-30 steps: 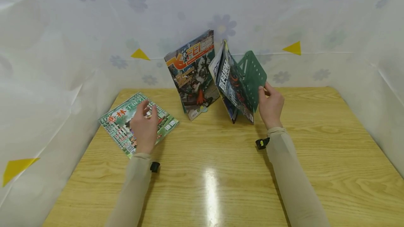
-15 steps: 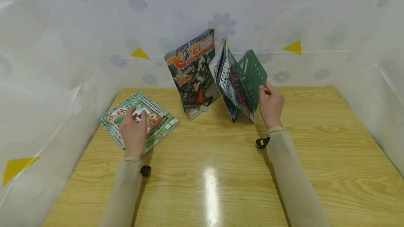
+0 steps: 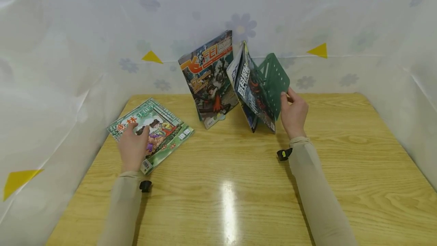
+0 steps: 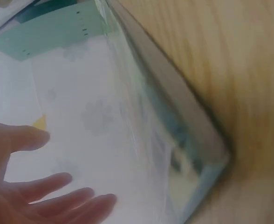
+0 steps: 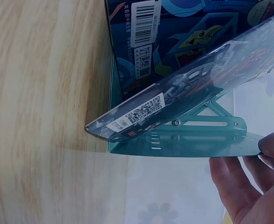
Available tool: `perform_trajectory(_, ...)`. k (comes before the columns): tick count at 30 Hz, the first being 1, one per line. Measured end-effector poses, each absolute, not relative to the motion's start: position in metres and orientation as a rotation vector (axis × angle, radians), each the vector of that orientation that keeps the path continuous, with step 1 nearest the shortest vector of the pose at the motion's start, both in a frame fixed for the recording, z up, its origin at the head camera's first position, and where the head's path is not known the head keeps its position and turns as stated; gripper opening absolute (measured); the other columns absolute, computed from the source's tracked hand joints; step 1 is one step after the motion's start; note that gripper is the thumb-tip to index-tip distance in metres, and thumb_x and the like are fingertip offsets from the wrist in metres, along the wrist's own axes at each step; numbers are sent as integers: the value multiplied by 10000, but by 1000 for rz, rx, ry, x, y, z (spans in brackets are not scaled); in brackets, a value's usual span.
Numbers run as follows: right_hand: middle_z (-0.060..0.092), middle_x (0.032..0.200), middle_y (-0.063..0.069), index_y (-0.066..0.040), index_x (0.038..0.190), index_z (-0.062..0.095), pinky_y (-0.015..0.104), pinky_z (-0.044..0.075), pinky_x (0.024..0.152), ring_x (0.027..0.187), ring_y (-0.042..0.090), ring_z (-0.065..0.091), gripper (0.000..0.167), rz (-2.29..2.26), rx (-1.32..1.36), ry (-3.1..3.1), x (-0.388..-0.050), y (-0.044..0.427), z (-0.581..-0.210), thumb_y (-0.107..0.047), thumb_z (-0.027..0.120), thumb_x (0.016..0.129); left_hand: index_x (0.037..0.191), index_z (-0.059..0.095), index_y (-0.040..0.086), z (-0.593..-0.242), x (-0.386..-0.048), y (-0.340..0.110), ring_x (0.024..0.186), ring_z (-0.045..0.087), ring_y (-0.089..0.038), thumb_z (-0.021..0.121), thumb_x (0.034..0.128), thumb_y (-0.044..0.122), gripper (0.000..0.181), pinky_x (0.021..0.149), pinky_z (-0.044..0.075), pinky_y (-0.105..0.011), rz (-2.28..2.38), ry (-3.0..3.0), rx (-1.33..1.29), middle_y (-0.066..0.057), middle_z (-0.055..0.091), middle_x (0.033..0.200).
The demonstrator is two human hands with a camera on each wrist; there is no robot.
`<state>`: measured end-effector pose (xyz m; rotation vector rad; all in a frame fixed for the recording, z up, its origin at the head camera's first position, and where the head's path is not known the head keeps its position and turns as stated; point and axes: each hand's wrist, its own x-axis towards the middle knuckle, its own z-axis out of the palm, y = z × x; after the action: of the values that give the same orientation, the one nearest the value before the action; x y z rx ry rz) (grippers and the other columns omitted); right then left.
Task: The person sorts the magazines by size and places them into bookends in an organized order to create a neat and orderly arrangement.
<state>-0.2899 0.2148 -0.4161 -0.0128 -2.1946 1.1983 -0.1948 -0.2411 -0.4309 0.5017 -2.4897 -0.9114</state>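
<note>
My left hand (image 3: 132, 149) is over the green-covered magazine (image 3: 164, 136) lying flat at the table's left. In the left wrist view the fingers (image 4: 58, 205) are spread and apart from the magazine's thick edge (image 4: 183, 107). With thumb and fingers, my right hand (image 3: 294, 117) pinches the outer edge of a green perforated metal bookend (image 3: 278, 82). A dark-covered magazine (image 3: 256, 94) leans inside it, its cover standing away from the bookend. The right wrist view shows the hinged strut (image 5: 197, 123) and a second blue magazine (image 5: 174, 42) behind the dark one.
Another magazine with orange lettering (image 3: 211, 82) stands tilted back to the left of the dark one, near the rear wall covering (image 3: 164, 18). Wooden tabletop (image 3: 218, 185) extends in front and to the right. Yellow triangles (image 3: 318, 50) mark the covering.
My left hand has moved left and slightly down over the flat magazine, uncovering more of its picture. The right hand, bookend and standing magazines stay in place.
</note>
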Motion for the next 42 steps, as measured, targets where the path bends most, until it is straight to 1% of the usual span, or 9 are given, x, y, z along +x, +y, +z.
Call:
perform_trajectory(2,629,1293,83,-174,1346,626,488,542,811,1053,286,654,342,1200,-5,-2191,-290,215,-416,-265,564,1023,1297,570,-88,-429,-192,-247,949,590,-485,608,958,339,547,860,445,-597,-903,-2566,513,-298,652,1075)
perform_trajectory(4,632,1290,76,-183,1350,622,486,544,799,1051,280,656,342,1201,-3,-2190,-289,216,-415,-268,559,1024,1306,547,-112,-429,-188,-252,975,577,-498,612,948,340,580,867,442,-604,-912,-2635,513,-320,635,1088)
perform_trajectory(7,638,1282,68,-194,1351,621,478,545,771,1045,267,659,341,1199,0,-2189,-289,216,-415,-274,550,1027,1325,494,-149,-429,-183,-258,1073,538,-522,612,943,347,637,916,420,-617,-914,-2730,506,-353,588,1169)
perform_trajectory(10,639,1280,70,-197,1353,618,472,545,759,1044,263,661,342,1198,-4,-2190,-289,217,-416,-278,550,1027,1371,430,-161,-430,-180,-263,1179,469,-537,594,952,361,688,973,385,-623,-932,-2806,524,-372,487,1320)
perform_trajectory(18,630,1293,76,-189,1352,619,500,544,797,1052,288,656,345,1196,-2,-2185,-289,217,-416,-279,557,1024,1455,298,-150,-430,-180,-278,1243,411,-541,558,972,415,788,1018,351,-622,-1010,-2928,592,-382,383,1414)
perform_trajectory(29,610,1320,73,-183,1363,598,507,535,838,1072,297,649,352,1212,-8,-2187,-289,216,-417,-274,557,1025,1421,366,-142,-434,-185,-289,1229,433,-522,586,948,359,723,1015,364,-590,-1017,-2891,643,-364,426,1389)
perform_trajectory(33,611,1319,71,-184,1366,593,504,536,834,1075,290,648,354,1219,-18,-2193,-289,216,-417,-278,553,1027,1380,390,-182,-436,-188,-289,1213,413,-547,653,918,329,737,1042,295,-599,-961,-2927,598,-385,451,1342)
perform_trajectory(38,627,1302,56,-200,1355,610,505,540,802,1059,282,653,344,1213,-25,-2192,-290,215,-417,-281,551,1027,1361,367,-215,-436,-195,-290,1226,312,-610,658,919,400,811,1033,173,-646,-880,-3040,529,-422,436,1302)
perform_trajectory(42,626,1303,55,-198,1354,612,490,544,788,1055,269,656,346,1205,-14,-2194,-290,215,-417,-288,555,1025,1460,224,-179,-436,-201,-293,1295,163,-649,670,901,456,957,1050,155,-675,-875,-3068,607,-460,303,1387)
